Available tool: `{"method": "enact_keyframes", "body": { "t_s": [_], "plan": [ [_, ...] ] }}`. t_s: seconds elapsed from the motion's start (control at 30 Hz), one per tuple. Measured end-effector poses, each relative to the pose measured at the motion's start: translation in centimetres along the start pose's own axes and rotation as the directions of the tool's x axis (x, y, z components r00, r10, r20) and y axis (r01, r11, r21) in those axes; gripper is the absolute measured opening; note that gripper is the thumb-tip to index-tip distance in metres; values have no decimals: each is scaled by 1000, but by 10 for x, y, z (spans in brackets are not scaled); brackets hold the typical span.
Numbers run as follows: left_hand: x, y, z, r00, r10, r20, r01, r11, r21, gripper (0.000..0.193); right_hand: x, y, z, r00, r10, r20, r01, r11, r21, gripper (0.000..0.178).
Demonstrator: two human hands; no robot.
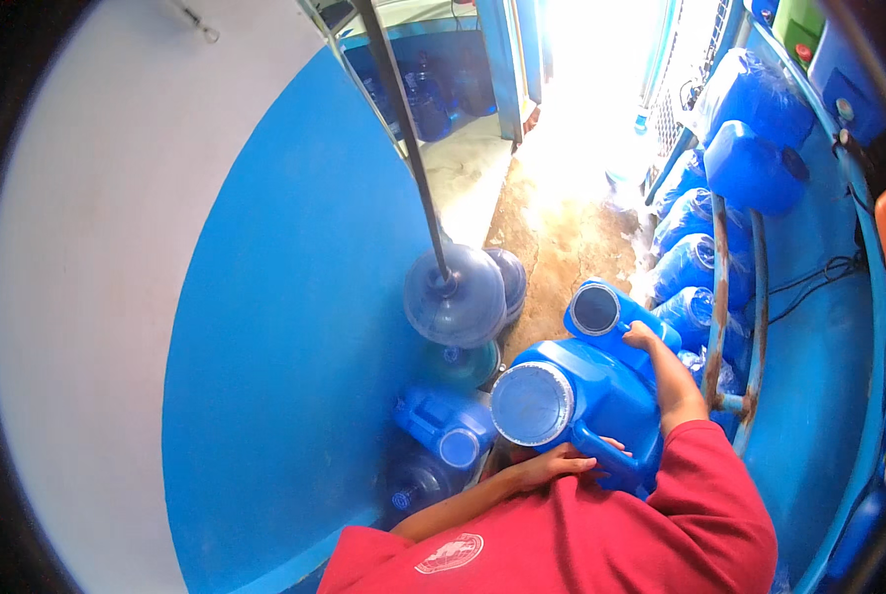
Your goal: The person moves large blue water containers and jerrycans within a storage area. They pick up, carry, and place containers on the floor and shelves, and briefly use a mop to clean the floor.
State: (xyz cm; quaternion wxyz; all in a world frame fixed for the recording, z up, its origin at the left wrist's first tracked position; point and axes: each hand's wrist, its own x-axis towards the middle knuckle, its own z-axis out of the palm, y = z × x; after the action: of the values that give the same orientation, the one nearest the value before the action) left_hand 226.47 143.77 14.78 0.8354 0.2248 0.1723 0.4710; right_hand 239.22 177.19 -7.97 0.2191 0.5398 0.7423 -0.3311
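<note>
A large blue water jug with a wide pale cap is tilted against the front of my red shirt. My left hand is closed about its moulded handle, some fingertips showing beyond it. Just past it is a smaller blue water jug with a wide dark cap. The fingers of my right hand are wrapped round that jug's handle. The two jugs are close together, the large one nearer to me. What lies beneath them is hidden.
At left, a round clear bottle stands near a metal pole; a blue jug lies beside the blue wall. Plastic-wrapped blue jugs line the right, by a rusty metal rail. Ahead is a bright doorway.
</note>
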Motion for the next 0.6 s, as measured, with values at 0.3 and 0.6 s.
{"method": "enact_keyframes", "body": {
  "t_s": [0.3, 0.6],
  "plan": [
    [87, 121, -53, 994, 106, -30, -103, 992, 76, 51, 92, -52, -134, 983, -60, -175, 41, 993, -108, 34],
    [175, 251, -106, 982, 110, -154, -88, 986, 141, 46, 180, -120, -274, 988, -56, -142, 31, 984, -175, 38]
  ]
}}
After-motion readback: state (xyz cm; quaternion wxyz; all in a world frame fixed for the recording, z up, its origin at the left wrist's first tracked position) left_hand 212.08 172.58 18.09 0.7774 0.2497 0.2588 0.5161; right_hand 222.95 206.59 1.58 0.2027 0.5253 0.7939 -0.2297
